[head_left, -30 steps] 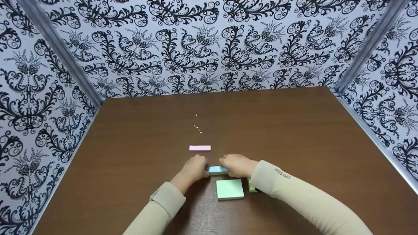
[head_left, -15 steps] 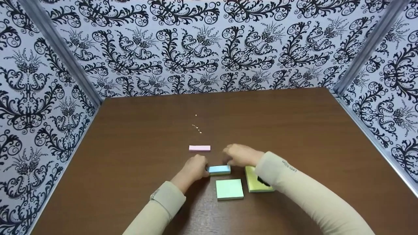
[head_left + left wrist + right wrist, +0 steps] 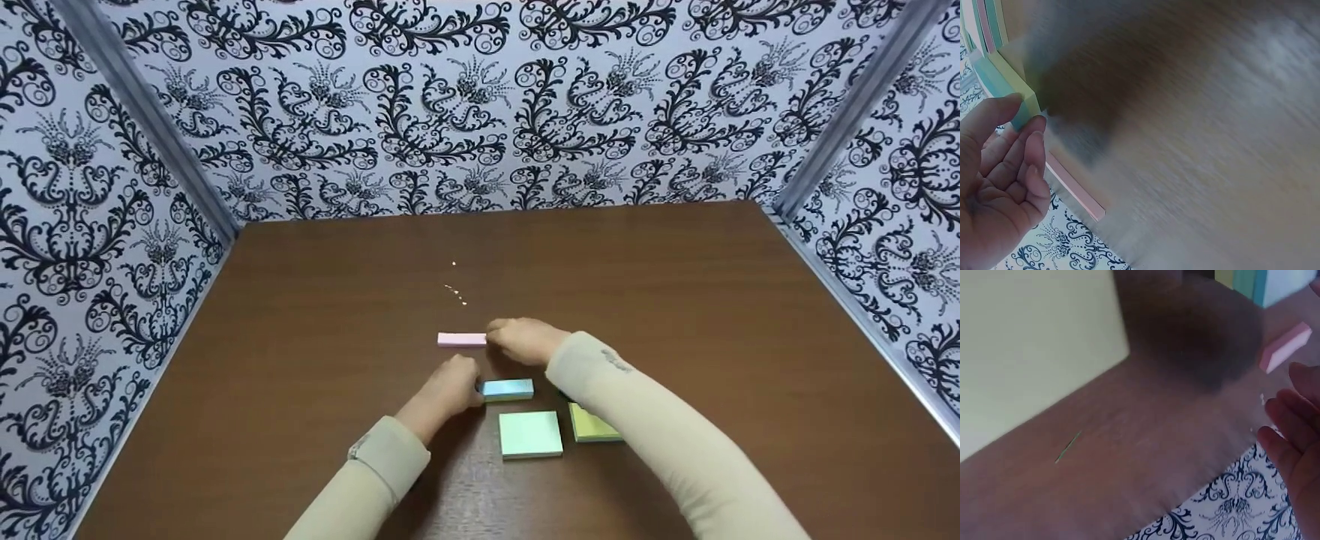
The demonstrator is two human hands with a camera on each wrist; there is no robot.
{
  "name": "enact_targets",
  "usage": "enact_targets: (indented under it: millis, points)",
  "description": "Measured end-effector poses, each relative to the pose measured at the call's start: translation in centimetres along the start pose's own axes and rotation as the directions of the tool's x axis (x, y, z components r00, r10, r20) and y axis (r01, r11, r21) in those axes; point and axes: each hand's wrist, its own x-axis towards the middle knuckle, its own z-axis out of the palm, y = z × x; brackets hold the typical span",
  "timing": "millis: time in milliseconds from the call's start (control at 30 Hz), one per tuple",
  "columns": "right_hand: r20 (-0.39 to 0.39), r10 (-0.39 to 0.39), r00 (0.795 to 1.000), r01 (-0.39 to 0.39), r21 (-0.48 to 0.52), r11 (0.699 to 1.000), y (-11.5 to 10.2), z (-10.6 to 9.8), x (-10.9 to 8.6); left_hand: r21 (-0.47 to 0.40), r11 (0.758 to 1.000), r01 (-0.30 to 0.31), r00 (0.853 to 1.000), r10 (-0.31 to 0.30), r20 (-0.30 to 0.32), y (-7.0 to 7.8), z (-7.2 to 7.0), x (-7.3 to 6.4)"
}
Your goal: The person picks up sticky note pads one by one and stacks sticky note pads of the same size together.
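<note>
My left hand [image 3: 448, 388] pinches the left end of a narrow sticky-note pad [image 3: 508, 390], blue on top with yellow beneath. In the left wrist view, thumb and fingertips of that hand [image 3: 1008, 174] meet at the end of this pad [image 3: 1002, 79]. My right hand [image 3: 525, 340] is at the right end of a thin pink sticky-note pad [image 3: 461, 340] lying farther back. From the right wrist view, the fingers of that hand [image 3: 1300, 430] are loosely bent just short of the pink pad [image 3: 1286, 347], with nothing in them.
Nearer the body lies a square light-green sticky-note pad [image 3: 530, 435]. A yellow pad [image 3: 595, 426] sits right of it, partly under the right forearm. Small pale flecks [image 3: 456, 292] lie behind the pink pad. Patterned walls [image 3: 480, 150] enclose the brown table [image 3: 337, 300].
My right hand has let go of the blue-and-yellow pad, lifted away and moved back and left to the pink pad. My left hand stays on the blue-and-yellow pad.
</note>
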Motion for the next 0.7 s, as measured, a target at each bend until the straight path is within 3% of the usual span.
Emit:
enact_targets:
  millis: [233, 367, 700]
  points:
    - [0.129, 0.059, 0.99, -0.054, -0.037, 0.998, -0.5, 0.9, 1.5, -0.019, 1.0, -0.022, 1.0, 0.022, 0.002, 0.2, -0.1, 0.1]
    - [0.122, 0.077, 0.99, -0.072, -0.045, 0.996, -0.4, 1.3, 1.7, -0.018, 1.0, -0.025, 1.0, 0.025, -0.004, 0.2, -0.2, 0.0]
    - [0.075, 0.033, 0.997, -0.02, -0.162, 0.987, -0.2, 1.9, 2.0, -0.022, 1.0, -0.02, 1.0, 0.019, -0.01, 0.2, -0.2, -0.3]
